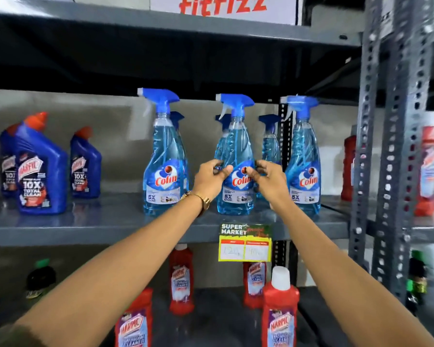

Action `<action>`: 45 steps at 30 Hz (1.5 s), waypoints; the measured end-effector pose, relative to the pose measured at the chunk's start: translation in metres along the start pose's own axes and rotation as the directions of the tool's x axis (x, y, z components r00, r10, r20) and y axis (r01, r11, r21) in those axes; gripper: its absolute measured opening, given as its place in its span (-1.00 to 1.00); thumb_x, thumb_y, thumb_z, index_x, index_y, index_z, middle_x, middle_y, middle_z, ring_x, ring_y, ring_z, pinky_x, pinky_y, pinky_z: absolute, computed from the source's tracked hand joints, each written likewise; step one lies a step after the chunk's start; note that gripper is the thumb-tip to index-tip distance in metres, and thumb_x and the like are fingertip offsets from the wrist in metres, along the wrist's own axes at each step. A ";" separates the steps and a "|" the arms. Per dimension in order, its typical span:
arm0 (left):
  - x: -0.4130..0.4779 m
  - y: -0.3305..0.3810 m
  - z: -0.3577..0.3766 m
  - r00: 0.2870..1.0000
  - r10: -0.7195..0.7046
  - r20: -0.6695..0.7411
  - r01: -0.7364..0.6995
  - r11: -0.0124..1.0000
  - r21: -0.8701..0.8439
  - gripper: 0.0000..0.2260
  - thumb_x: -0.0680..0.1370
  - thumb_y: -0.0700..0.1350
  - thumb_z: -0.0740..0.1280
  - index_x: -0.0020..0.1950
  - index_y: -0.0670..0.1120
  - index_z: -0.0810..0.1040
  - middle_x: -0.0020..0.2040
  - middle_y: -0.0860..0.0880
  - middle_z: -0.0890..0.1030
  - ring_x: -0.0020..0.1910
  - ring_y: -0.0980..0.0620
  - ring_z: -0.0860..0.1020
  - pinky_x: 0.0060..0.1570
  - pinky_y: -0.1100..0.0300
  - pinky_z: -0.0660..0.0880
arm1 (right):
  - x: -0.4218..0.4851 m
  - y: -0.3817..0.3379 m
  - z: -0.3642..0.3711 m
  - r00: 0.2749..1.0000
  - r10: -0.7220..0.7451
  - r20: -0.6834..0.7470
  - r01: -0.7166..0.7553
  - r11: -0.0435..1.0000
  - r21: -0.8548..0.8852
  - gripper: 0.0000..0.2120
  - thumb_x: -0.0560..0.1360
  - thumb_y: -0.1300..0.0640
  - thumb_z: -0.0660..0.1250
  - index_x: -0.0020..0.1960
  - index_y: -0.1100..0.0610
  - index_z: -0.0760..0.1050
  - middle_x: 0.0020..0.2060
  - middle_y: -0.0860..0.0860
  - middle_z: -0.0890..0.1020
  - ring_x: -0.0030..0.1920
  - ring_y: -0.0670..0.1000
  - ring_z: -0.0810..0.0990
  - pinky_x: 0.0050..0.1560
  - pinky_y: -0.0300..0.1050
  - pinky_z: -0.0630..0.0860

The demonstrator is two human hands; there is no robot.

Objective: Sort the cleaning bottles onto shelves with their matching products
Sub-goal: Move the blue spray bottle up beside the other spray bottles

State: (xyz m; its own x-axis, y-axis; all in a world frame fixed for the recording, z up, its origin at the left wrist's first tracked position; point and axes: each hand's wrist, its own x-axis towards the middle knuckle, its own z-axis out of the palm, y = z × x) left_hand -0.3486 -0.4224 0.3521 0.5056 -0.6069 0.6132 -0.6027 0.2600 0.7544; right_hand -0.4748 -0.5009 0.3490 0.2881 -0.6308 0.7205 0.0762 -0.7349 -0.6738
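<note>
A blue Colin spray bottle (236, 146) stands upright at the middle of the grey shelf (85, 229). My left hand (212, 177) grips its left side and my right hand (267, 177) its right side, fingers curled at label height. Two more Colin bottles stand in the front row, one to the left (163, 156) and one to the right (303, 156), with others behind them. Blue Harpic bottles (42, 176) with orange caps stand at the shelf's left end. Red Harpic bottles (280, 309) stand on the shelf below.
A yellow price tag (244, 242) hangs on the shelf edge. Perforated grey uprights (391, 146) rise on the right, with more red bottles (429, 171) beyond them. Dark green-capped bottles (40, 276) sit at the lower left. A gap lies between the Harpic and Colin groups.
</note>
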 end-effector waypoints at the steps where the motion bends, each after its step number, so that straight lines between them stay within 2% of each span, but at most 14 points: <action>1: 0.000 0.001 0.000 1.000 0.006 0.003 -0.006 1.000 0.017 -0.59 0.50 0.00 0.36 0.26 -0.20 0.49 0.16 -0.24 0.61 0.16 -0.16 0.57 0.25 -0.09 0.49 | 0.001 0.002 -0.001 1.000 0.006 -0.002 -0.006 1.000 0.002 -0.81 0.49 0.17 0.35 0.04 0.25 0.57 -0.13 0.09 0.64 -0.11 0.00 0.60 -0.29 -0.27 0.57; 4: 0.001 0.002 0.000 1.000 0.019 0.010 -0.020 0.998 0.059 -0.59 0.52 0.02 0.33 0.28 -0.19 0.47 0.17 -0.23 0.60 0.17 -0.15 0.56 0.24 -0.08 0.48 | 0.003 0.003 -0.003 1.000 0.029 0.002 -0.029 1.000 0.008 -0.81 0.48 0.15 0.36 0.05 0.22 0.56 -0.11 0.10 0.65 -0.10 0.00 0.60 -0.17 -0.05 0.59; 6: 0.001 0.001 0.001 1.000 0.021 0.002 -0.021 0.997 0.070 -0.58 0.51 0.03 0.33 0.27 -0.19 0.48 0.16 -0.23 0.61 0.16 -0.15 0.57 0.23 -0.08 0.49 | 0.003 0.004 -0.003 0.999 0.039 0.002 -0.040 0.999 0.011 -0.81 0.48 0.16 0.35 0.06 0.21 0.56 -0.09 0.10 0.65 -0.05 0.03 0.61 -0.09 0.01 0.60; 16: -0.002 0.006 -0.001 1.000 0.001 0.006 -0.001 0.996 0.089 -0.58 0.49 0.02 0.37 0.26 -0.17 0.49 0.12 -0.21 0.61 0.16 -0.14 0.56 0.23 -0.04 0.49 | 0.000 -0.005 -0.010 0.998 0.042 0.048 -0.043 0.999 0.026 -0.80 0.50 0.22 0.33 0.11 0.23 0.54 -0.04 0.11 0.65 0.02 0.06 0.62 0.05 0.04 0.59; 22: -0.002 0.005 0.002 1.000 0.025 0.002 -0.025 0.994 0.107 -0.59 0.49 0.01 0.37 0.25 -0.18 0.49 0.12 -0.23 0.60 0.15 -0.16 0.55 0.22 -0.05 0.50 | -0.005 -0.009 -0.015 0.998 0.026 0.063 -0.028 0.999 0.044 -0.78 0.51 0.24 0.31 0.13 0.25 0.52 -0.05 0.09 0.63 -0.07 -0.05 0.59 0.01 -0.02 0.59; 25: -0.003 0.006 0.001 0.999 0.034 0.006 -0.034 0.991 0.130 -0.59 0.49 0.00 0.37 0.26 -0.18 0.49 0.09 -0.23 0.61 0.14 -0.17 0.55 0.22 -0.05 0.50 | -0.005 -0.009 -0.016 0.998 0.028 0.059 -0.030 0.999 0.039 -0.78 0.50 0.23 0.31 0.13 0.25 0.53 0.04 0.15 0.66 -0.01 0.00 0.61 0.07 0.06 0.60; 32: -0.001 0.005 -0.001 0.998 0.059 0.034 -0.064 0.984 0.166 -0.59 0.51 0.01 0.34 0.28 -0.16 0.46 0.09 -0.21 0.61 0.14 -0.15 0.55 0.22 -0.08 0.49 | -0.007 -0.008 -0.016 0.998 0.013 0.054 -0.011 1.000 -0.028 -0.79 0.50 0.18 0.33 0.12 0.21 0.55 0.01 0.15 0.68 0.04 0.07 0.64 0.11 0.15 0.60; 34: 0.000 0.002 -0.002 0.998 0.057 0.034 -0.062 0.986 0.157 -0.57 0.49 0.04 0.36 0.27 -0.15 0.48 0.09 -0.20 0.62 0.12 -0.14 0.56 0.22 -0.10 0.50 | -0.006 -0.009 -0.017 0.998 0.007 0.068 -0.003 0.999 -0.052 -0.77 0.50 0.18 0.33 0.13 0.22 0.54 0.01 0.15 0.68 0.03 0.05 0.63 0.13 0.11 0.59; 37: 0.003 -0.003 -0.006 0.998 0.045 0.048 -0.051 0.990 0.134 -0.49 0.43 0.14 0.38 0.25 -0.15 0.50 0.08 -0.17 0.64 0.11 -0.11 0.59 0.19 -0.12 0.53 | -0.006 -0.012 -0.017 0.997 0.007 0.079 0.002 0.994 -0.108 -0.68 0.49 0.16 0.34 0.20 0.25 0.49 0.03 0.11 0.65 0.07 0.01 0.59 0.14 -0.16 0.52; 38: 0.000 -0.003 -0.008 0.998 0.043 0.050 -0.049 0.990 0.130 -0.48 0.43 0.14 0.38 0.26 -0.15 0.50 0.09 -0.17 0.64 0.11 -0.11 0.59 0.19 -0.12 0.53 | -0.007 -0.011 -0.017 0.997 0.002 0.076 0.009 0.989 -0.145 -0.63 0.48 0.14 0.35 0.24 0.26 0.46 0.06 0.10 0.63 0.11 0.02 0.57 0.16 -0.19 0.49; 41: -0.013 -0.001 -0.016 0.999 0.009 0.039 -0.013 0.994 0.108 -0.52 0.47 0.07 0.37 0.27 -0.18 0.49 0.18 -0.17 0.60 0.18 -0.08 0.56 0.22 -0.07 0.52 | -0.017 -0.009 -0.010 0.995 -0.067 0.070 0.088 0.928 -0.361 -0.52 0.48 0.09 0.36 0.34 0.22 0.37 0.23 0.16 0.57 0.28 0.16 0.48 0.32 0.06 0.43; 43: -0.025 0.004 -0.019 0.999 0.024 0.034 -0.027 0.997 0.079 -0.56 0.49 0.07 0.34 0.27 -0.16 0.49 0.22 -0.13 0.58 0.21 -0.04 0.54 0.23 0.04 0.49 | -0.030 -0.007 -0.013 0.972 -0.233 -0.027 0.181 0.819 -0.545 -0.56 0.49 0.10 0.33 0.34 0.15 0.38 0.23 0.14 0.54 0.25 0.18 0.43 0.29 0.11 0.43; 45: -0.045 0.011 -0.024 0.995 0.101 -0.009 -0.100 0.993 0.069 -0.60 0.51 0.08 0.31 0.27 -0.11 0.49 0.25 -0.08 0.56 0.21 0.02 0.52 0.20 0.12 0.48 | -0.049 -0.013 -0.019 0.891 -0.439 -0.118 0.276 0.730 -0.625 -0.64 0.51 0.12 0.30 0.29 0.13 0.44 0.13 0.11 0.56 0.13 0.13 0.44 0.18 0.04 0.47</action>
State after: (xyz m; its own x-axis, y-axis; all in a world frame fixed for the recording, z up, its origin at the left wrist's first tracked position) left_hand -0.3629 -0.3739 0.3380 0.4477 -0.5711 0.6880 -0.6911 0.2672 0.6715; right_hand -0.5077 -0.4653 0.3258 0.1105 -0.2689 0.9568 -0.4618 -0.8663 -0.1902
